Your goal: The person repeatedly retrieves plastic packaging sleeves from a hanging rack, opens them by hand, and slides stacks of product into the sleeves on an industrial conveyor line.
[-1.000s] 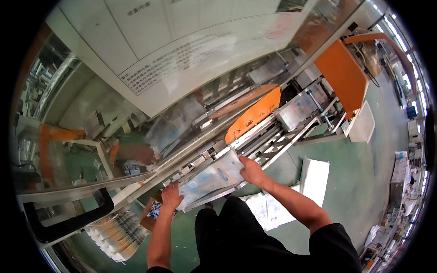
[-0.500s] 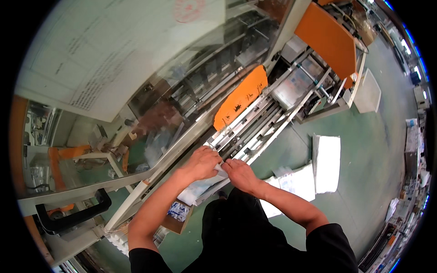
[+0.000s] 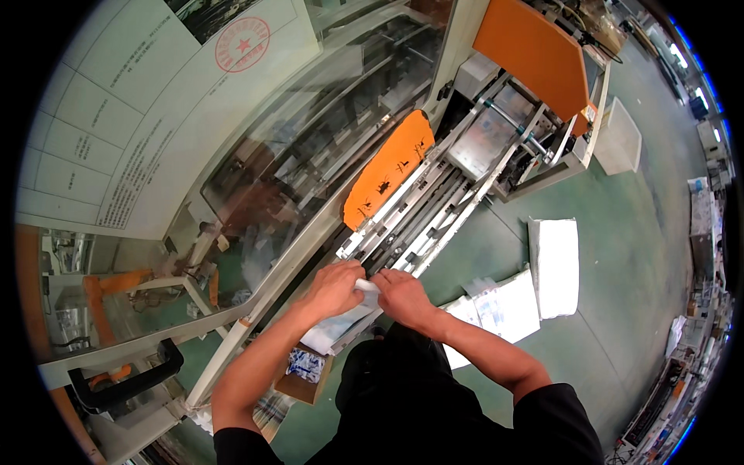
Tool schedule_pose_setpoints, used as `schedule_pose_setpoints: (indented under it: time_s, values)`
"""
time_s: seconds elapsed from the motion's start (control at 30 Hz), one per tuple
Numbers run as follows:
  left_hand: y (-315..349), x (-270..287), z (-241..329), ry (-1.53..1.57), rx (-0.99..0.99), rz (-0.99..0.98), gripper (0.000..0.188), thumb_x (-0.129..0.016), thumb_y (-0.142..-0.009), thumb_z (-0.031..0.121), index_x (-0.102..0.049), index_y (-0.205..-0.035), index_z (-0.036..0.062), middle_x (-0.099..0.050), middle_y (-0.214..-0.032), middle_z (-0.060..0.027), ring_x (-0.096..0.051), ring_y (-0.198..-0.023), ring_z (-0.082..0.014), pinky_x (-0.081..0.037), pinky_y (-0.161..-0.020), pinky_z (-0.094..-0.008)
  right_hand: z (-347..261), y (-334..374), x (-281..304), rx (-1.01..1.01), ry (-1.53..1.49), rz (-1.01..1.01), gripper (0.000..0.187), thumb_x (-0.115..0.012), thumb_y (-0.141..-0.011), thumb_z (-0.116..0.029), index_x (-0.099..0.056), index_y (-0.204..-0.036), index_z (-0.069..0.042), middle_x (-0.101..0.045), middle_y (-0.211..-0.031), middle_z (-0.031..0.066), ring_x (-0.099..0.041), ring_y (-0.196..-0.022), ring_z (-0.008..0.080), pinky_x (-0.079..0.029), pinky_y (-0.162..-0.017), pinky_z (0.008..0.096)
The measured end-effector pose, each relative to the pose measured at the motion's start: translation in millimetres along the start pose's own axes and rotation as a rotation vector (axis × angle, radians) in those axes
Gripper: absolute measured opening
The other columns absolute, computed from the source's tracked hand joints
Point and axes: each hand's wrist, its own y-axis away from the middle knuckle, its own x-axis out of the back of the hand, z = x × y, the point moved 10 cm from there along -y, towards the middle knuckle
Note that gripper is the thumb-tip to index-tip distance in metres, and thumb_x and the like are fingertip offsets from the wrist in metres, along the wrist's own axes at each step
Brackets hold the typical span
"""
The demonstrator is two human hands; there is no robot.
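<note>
Basically, doing this step well prob. means working the plastic bag's (image 3: 339, 324) gathered white end (image 3: 366, 286) evenly: same pressure from both hands, fold kept square so the film doesn't skew or pucker. I'd also pinch firmly w/out yanking, since thin film like this likely slips or stretches if one side gets pulled harder, & keep fingertips clear of the metal rails (image 3: 422, 211) just ahead. L hand (image 3: 335, 288) is curled, palm down, over the gathered end from its left; R hand (image 3: 403, 297) grips from the right, knuckles up, w/ a short bit of white film showing btwn the two. Both look closed on the film, tho the undersides & most fingertips are hidden, so can't tell exactly how thumbs sit. Re position: bag is right under & btwn the hands, its gathered end at the fingers, the rest slanting back twd the body & down-left, beneath the L wrist, at the near end of the rails. Printed, bluish, partly covered by the forearms. Orange board (image 3: 390, 172) stands beyond the hands, along the rails' left side; cardboard box (image 3: 301, 387) w/ blue-&-white bits sits near the bag's lower end; white packs (image 3: 555, 267) lie on the floor, well apart, off to the right.
</note>
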Motion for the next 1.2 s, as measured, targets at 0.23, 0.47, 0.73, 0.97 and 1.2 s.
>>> schedule_pose_setpoints:
  time_s: [0.23, 0.47, 0.73, 0.97, 1.2]
  values:
    - [-23, 3, -11, 0.016, 0.090, 0.043, 0.018, -0.059, -0.066, 0.014, -0.060, -0.080, 0.0026, -0.058, -0.086, -0.0121, -0.058, -0.085, -0.0339, -0.046, -0.071, -0.0450, 54, 1, -5, -0.396, -0.195, -0.207, 0.027, -0.064, -0.071, -0.017, -0.058, -0.093, -0.003, -0.058, -0.092, 0.0144, -0.058, -0.089, 0.0329, -0.048, -0.076, 0.0426]
    - [-38, -11, -37, 0.125, 0.194, 0.003, 0.026, -0.063, -0.064, 0.019, -0.062, -0.083, 0.0020, -0.061, -0.087, -0.0145, -0.058, -0.086, -0.0349, -0.047, -0.072, -0.0441, 82, -5, -20, -0.415, -0.259, -0.310, 0.027, -0.061, -0.073, -0.017, -0.058, -0.095, -0.002, -0.060, -0.097, 0.0162, -0.058, -0.090, 0.0360, -0.047, -0.079, 0.0434]
    - [-49, -28, -42, 0.203, 0.210, 0.257, 0.022, -0.060, -0.065, 0.016, -0.059, -0.081, -0.0004, -0.058, -0.085, -0.0152, -0.057, -0.085, -0.0354, -0.046, -0.073, -0.0438, 108, -16, -27, -0.405, -0.130, -0.445, 0.034, -0.060, -0.069, -0.019, -0.060, -0.100, -0.003, -0.060, -0.099, 0.0152, -0.058, -0.094, 0.0345, -0.047, -0.081, 0.0413]
    - [-72, -39, -42, 0.116, 0.148, 0.179, 0.020, -0.055, -0.067, 0.009, -0.059, -0.085, 0.0009, -0.057, -0.091, -0.0145, -0.056, -0.092, -0.0336, -0.046, -0.076, -0.0446, 112, -21, -28, -0.349, -0.052, -0.441, 0.033, -0.060, -0.068, -0.022, -0.060, -0.093, 0.000, -0.062, -0.091, 0.0204, -0.059, -0.086, 0.0377, -0.047, -0.077, 0.0446]
    - [-25, 16, -10, 0.180, 0.157, 0.758, 0.029, -0.051, -0.070, -0.004, -0.056, -0.097, 0.0025, -0.057, -0.095, -0.0129, -0.056, -0.091, -0.0330, -0.047, -0.077, -0.0404, 132, -19, -55, -0.369, -0.178, -0.518, 0.033, -0.061, -0.070, -0.022, -0.061, -0.086, 0.006, -0.061, -0.078, 0.0262, -0.061, -0.078, 0.0390, -0.047, -0.069, 0.0422]
